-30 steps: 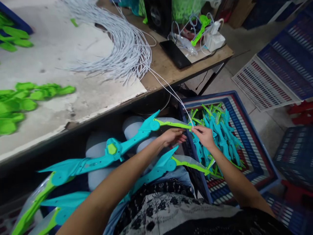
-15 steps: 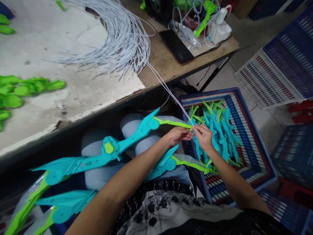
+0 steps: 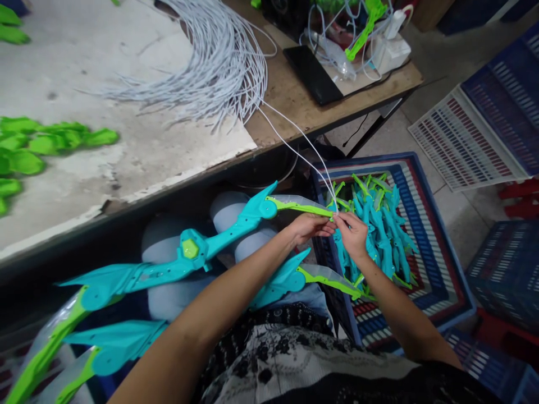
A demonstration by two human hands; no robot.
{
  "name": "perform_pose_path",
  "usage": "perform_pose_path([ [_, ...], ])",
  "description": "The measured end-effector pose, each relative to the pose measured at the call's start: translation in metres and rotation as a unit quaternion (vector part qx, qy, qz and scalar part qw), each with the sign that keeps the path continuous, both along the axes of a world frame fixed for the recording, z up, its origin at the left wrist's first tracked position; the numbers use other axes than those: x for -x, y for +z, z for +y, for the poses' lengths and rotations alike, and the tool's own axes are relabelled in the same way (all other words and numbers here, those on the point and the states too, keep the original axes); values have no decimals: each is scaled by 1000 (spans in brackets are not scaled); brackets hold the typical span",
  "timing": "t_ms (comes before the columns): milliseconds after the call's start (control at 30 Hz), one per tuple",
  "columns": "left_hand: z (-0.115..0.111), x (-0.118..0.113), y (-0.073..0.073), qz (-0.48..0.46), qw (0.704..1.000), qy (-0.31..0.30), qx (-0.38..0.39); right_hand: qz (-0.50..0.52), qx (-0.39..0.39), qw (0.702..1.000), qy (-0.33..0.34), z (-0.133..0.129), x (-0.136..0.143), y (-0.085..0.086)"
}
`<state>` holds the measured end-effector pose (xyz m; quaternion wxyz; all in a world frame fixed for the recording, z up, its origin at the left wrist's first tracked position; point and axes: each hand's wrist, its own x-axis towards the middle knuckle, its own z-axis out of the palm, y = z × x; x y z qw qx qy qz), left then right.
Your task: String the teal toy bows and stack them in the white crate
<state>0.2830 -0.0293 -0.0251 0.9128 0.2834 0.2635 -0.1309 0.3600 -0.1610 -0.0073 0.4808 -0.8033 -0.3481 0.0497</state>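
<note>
Head view — left hand (image 3: 309, 228) grips bow (image 3: 227, 238), right hand (image 3: 354, 233) pinches cord (image 3: 335, 202) — beyond table edge (image 3: 295, 134).

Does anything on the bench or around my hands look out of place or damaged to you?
The white sheet on the bench is stained, and its front edge is chipped, with a dark notch toward the left. Wires lie tangled beside the white plug box. The bow shows no clear damage.

Cords (image 3: 236, 67) on table (image 3: 290, 115), basket (image 3: 446, 252) right
</note>
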Motion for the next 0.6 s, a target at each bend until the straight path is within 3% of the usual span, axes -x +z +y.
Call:
perform_pose_path([
  [600,7,-2,-2,-7,1000,2,-17,-134,70,987,60,-2,-8,2],
])
